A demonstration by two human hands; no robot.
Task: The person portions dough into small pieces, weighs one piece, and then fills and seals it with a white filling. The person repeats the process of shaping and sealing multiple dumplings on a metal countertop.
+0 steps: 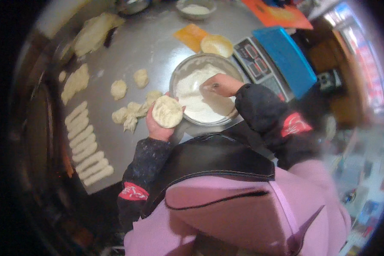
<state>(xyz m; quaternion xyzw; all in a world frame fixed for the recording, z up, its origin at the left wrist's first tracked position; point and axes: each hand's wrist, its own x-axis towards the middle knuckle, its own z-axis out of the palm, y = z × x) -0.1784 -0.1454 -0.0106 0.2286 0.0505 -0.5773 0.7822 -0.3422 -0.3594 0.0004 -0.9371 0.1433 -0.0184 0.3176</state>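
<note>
My left hand (159, 129) holds a flattened round of dough (167, 112), cupped from below, beside the near left rim of a metal bowl (174, 68). White powder like flour or sugar (208, 107) fills much of the bowl's bottom. Over it, my right hand (222, 85) is closed around what looks like a small spoon (196, 85); most of its handle is hidden by my fingers. Torn lumps of dough (131, 115) lie on the metal table just left of my left hand. Two smaller dough balls (118, 89) sit farther back.
A row of several long dough strips (86, 144) lines the left edge of the metal table (115, 64). Flat dough (94, 33) lies at back left. Right of the bowl stands a digital scale (252, 57) with a blue tray (284, 57). Behind are a yellowish round item (217, 45) and another bowl (196, 9).
</note>
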